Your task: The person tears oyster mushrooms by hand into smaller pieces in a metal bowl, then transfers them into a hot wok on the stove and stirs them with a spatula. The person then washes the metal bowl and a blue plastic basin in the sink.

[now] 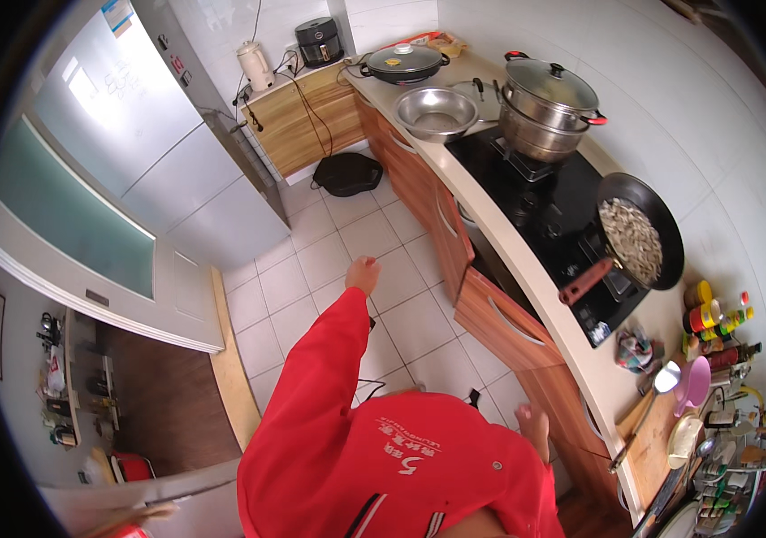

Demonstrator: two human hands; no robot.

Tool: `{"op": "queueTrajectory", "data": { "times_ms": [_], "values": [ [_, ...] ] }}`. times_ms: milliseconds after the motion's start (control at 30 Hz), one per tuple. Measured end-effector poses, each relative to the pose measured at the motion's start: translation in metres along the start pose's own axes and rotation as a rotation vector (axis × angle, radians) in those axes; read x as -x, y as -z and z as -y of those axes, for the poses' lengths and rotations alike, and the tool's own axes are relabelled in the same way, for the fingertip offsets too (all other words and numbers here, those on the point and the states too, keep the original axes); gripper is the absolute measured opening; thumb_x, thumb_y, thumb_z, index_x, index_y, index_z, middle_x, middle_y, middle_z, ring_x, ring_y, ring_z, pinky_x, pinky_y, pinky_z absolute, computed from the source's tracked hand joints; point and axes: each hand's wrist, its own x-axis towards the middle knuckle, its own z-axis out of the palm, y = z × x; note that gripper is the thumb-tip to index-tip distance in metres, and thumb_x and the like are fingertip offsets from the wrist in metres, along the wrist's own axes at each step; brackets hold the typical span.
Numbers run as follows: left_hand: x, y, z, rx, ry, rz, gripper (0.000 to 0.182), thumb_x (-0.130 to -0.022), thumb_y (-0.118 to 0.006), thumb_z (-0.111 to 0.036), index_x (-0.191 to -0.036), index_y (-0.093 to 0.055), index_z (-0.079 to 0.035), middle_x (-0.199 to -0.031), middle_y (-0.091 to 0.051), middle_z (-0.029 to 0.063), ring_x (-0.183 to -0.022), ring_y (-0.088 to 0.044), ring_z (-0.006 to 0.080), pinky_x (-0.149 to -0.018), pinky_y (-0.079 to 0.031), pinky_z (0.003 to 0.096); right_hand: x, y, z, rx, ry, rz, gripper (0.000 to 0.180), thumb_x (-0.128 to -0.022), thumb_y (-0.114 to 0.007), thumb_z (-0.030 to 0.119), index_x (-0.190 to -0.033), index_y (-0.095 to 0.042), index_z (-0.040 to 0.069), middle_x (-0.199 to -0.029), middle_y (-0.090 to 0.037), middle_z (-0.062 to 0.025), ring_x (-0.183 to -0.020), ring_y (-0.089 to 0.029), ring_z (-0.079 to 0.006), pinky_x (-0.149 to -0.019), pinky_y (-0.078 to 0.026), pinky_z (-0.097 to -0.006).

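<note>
My left hand reaches out in a red sleeve over the tiled floor, its fingers curled in and no object visible in it. Close to the lower cabinets is my right hand, blurred and partly hidden by my body; I cannot make out its finger posture. On the black gas hob, a dark wok with a reddish-brown handle holds sliced greyish-brown food. A metal steamer pot under a glass lid stands on the far burner. Beside the hob sits a stainless steel basin.
One cabinet door appears ajar. A lidded electric pan occupies the far counter. A spatula, a pink scoop and seasoning bottles crowd the near end. A black appliance lies on the floor; a fridge stands left.
</note>
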Motion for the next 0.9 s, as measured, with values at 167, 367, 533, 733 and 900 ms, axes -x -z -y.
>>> {"op": "queueTrajectory", "data": {
  "times_ms": [167,367,533,733,900],
  "values": [
    [-0.067,0.047,-0.014,0.056,-0.036,-0.025,0.031,-0.082,-0.061,-0.023,-0.103,-0.063,0.0,-0.096,-0.067,0.0136,-0.089,-0.064,0.0227,-0.079,-0.049,0.0315,-0.152,-0.041,0.155,0.029,0.32,0.022,0.027,-0.078,-0.064,0.026,-0.096,-0.061,0.004,-0.088,-0.064,-0.0153,-0.08,-0.062,-0.0319,-0.069,-0.048,-0.0405],
    [-0.125,0.056,-0.02,0.133,-0.014,-0.025,0.03,-0.082,-0.061,-0.023,-0.104,-0.064,-0.002,-0.096,-0.067,0.0135,-0.09,-0.064,0.0247,-0.079,-0.049,0.0336,-0.294,-0.074,0.292,-0.274,0.359,0.047,0.032,-0.079,-0.065,0.021,-0.105,-0.061,0.003,-0.092,-0.066,-0.0137,-0.082,-0.063,-0.0258,-0.073,-0.049,-0.0341],
    [-0.211,0.046,-0.053,0.155,-0.062,-0.011,0.029,-0.083,-0.06,-0.02,-0.106,-0.064,-0.003,-0.099,-0.067,0.0131,-0.092,-0.064,0.0236,-0.081,-0.049,0.0324,-0.421,-0.076,0.38,-0.32,0.401,-0.231,0.04,-0.077,-0.067,0.023,-0.106,-0.061,-0.003,-0.09,-0.065,-0.0159,-0.081,-0.063,-0.0248,-0.074,-0.049,-0.0335],
    [-0.352,-0.006,-0.117,0.387,-0.252,-0.046,0.023,-0.081,-0.057,-0.016,-0.095,-0.06,0.003,-0.08,-0.062,0.013,-0.076,-0.06,0.0206,-0.072,-0.046,0.0308,-0.563,-0.058,0.455,-0.168,0.345,-0.366,0.049,-0.075,-0.068,0.032,-0.109,-0.061,-0.003,-0.088,-0.062,-0.0171,-0.084,-0.06,-0.0301,-0.077,-0.049,-0.0387],
    [-0.424,-0.043,-0.145,0.436,-0.162,0.109,0.022,-0.08,-0.055,-0.013,-0.093,-0.058,0.004,-0.074,-0.059,0.0128,-0.07,-0.058,0.0198,-0.068,-0.045,0.0297,-0.616,-0.054,0.489,0.105,0.096,-0.316,0.047,-0.071,-0.07,0.033,-0.105,-0.06,0.002,-0.106,-0.058,-0.0178,-0.094,-0.06,-0.0324,-0.081,-0.05,-0.0404]
  ]
}}
